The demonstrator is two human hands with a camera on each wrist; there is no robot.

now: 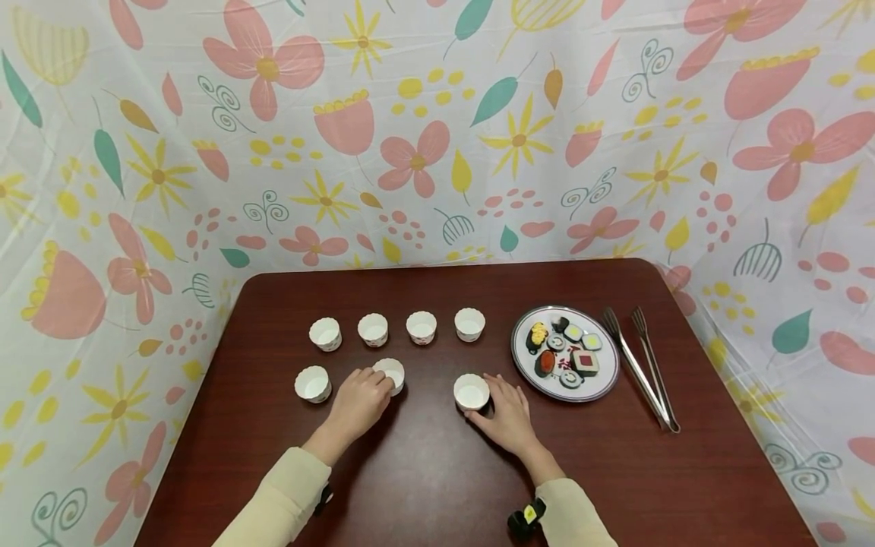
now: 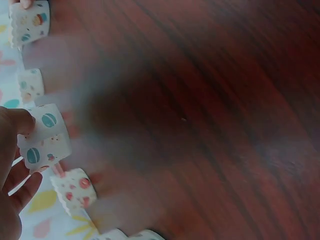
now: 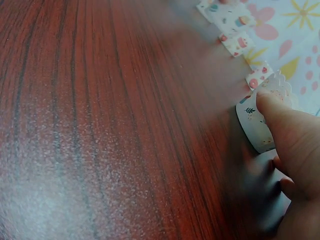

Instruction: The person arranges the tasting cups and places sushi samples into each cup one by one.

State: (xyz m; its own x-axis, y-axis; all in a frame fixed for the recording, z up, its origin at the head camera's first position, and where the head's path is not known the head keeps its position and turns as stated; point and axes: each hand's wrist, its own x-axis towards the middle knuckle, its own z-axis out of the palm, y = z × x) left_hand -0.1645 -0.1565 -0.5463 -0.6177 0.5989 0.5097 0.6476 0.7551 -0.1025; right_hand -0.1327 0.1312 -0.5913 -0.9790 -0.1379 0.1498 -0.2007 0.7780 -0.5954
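My left hand (image 1: pixel 362 399) grips a small white paper baking cup (image 1: pixel 391 374) with a scalloped rim. In the left wrist view, thumb and fingers hold that patterned cup (image 2: pixel 47 137) by its wall. To the right, my right hand (image 1: pixel 507 416) has thumb and fingers around another white baking cup (image 1: pixel 472 393). The right wrist view shows the thumb against this cup's printed side (image 3: pixel 254 122), close over the wooden table. Left of my left hand stands one more cup (image 1: pixel 313 384).
Behind the hands several baking cups (image 1: pixel 421 327) form a row. A round plate (image 1: pixel 522 372) bearing several sushi pieces (image 1: pixel 584 362) stands on the right, with metal tongs (image 1: pixel 642 368) beside it. A flower-patterned curtain (image 1: pixel 417 190) borders the brown table (image 1: pixel 424 486).
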